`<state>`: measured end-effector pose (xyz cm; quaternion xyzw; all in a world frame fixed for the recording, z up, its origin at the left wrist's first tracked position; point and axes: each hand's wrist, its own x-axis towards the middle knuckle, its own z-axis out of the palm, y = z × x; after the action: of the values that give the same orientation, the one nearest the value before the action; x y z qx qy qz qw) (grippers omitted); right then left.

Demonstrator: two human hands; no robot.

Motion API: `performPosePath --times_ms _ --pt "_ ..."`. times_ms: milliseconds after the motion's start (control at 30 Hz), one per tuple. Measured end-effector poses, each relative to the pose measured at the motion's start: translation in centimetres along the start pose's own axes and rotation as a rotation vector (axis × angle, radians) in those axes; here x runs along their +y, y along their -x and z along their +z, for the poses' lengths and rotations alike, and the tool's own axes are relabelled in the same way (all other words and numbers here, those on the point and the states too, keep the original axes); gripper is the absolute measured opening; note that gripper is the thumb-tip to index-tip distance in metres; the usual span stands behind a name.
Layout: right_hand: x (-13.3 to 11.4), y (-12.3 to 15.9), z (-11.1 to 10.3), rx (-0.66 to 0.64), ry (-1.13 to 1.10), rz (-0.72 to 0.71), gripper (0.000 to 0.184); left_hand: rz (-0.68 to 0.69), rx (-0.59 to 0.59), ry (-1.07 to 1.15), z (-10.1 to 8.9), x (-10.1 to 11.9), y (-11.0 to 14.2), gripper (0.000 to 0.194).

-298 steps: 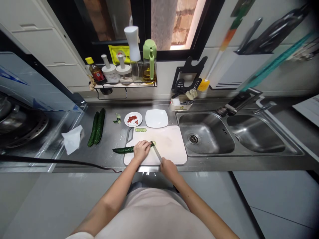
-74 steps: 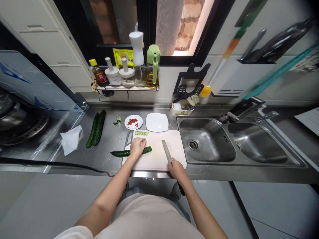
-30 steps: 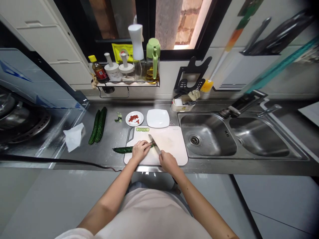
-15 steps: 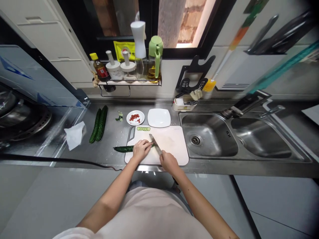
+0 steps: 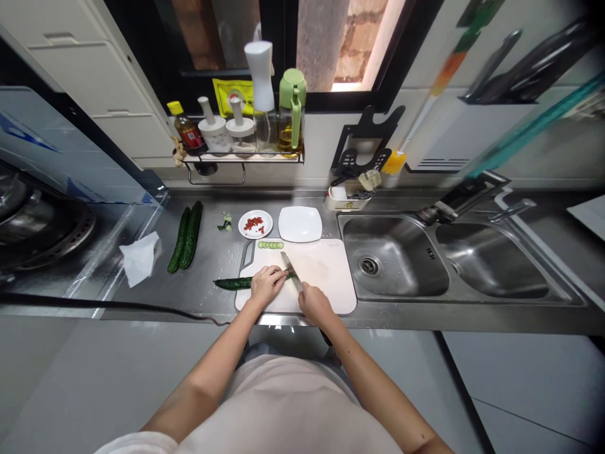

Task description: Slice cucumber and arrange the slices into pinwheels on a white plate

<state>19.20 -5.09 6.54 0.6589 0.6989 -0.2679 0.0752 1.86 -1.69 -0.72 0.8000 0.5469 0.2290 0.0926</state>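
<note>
Presses a cut cucumber (image 5: 233, 284) to the white cutting board (image 5: 326, 271) with the left hand (image 5: 266, 285), fingers curled over its right part. Grips a kitchen knife (image 5: 293, 273) in the right hand (image 5: 316, 302), closed around the handle end. Holds the blade aslant at the cucumber's right end, just beside the left fingertips; cannot tell the depth of any cut. Tapered end of cucumber past the board's left edge, over the steel counter (image 5: 142, 296). Along the board's far edge: short row of cucumber slices (image 5: 270, 245). Beyond: small round plate (image 5: 242, 225) with red pieces (image 5: 254, 223), near square white plate (image 5: 299, 224). Farther left: green trimmings (image 5: 225, 222), two whole cucumbers (image 5: 191, 236) side by side. Right of board: double sink (image 5: 401, 252).
</note>
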Motion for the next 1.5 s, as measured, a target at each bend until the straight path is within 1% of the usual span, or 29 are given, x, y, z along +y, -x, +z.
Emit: performPosePath --times_ms 167,367,467,700,867,967,1233,1333,1500 --pt "0.0 0.0 -0.3 -0.008 0.001 -0.018 0.025 -0.002 0.006 -0.007 0.1 -0.1 -0.1 0.023" --pt "0.9 2.0 -0.2 -0.066 0.004 -0.003 0.024 0.016 0.008 0.002 0.1 -0.1 -0.1 0.024" --pt "1.2 2.5 -0.3 -0.089 0.001 0.001 0.024 0.008 0.011 0.0 0.1 -0.1 -0.1 0.023" --pt "0.3 1.2 -0.9 -0.078 0.002 -0.011 0.026 0.008 0.0 -0.005 0.2 -0.3 -0.3 0.023" --pt "-0.2 0.0 -0.8 -0.047 0.003 -0.019 0.026 0.001 -0.007 -0.002 0.2 -0.2 -0.3 0.023" --pt "-0.1 0.2 -0.5 -0.049 0.007 -0.009 0.026 -0.003 -0.014 0.002 0.1 -0.2 -0.2 0.023" --pt "0.6 2.1 0.0 -0.098 0.015 0.036 0.025 -0.022 -0.029 0.016 -0.1 -0.1 -0.4 0.023" --pt "0.5 1.8 -0.1 -0.102 0.016 0.036 0.026 -0.024 -0.022 0.018 -0.1 -0.1 -0.4 0.023" --pt "-0.2 0.3 -0.3 -0.075 0.018 0.008 0.027 -0.023 -0.021 0.022 0.0 -0.1 -0.4 0.023"
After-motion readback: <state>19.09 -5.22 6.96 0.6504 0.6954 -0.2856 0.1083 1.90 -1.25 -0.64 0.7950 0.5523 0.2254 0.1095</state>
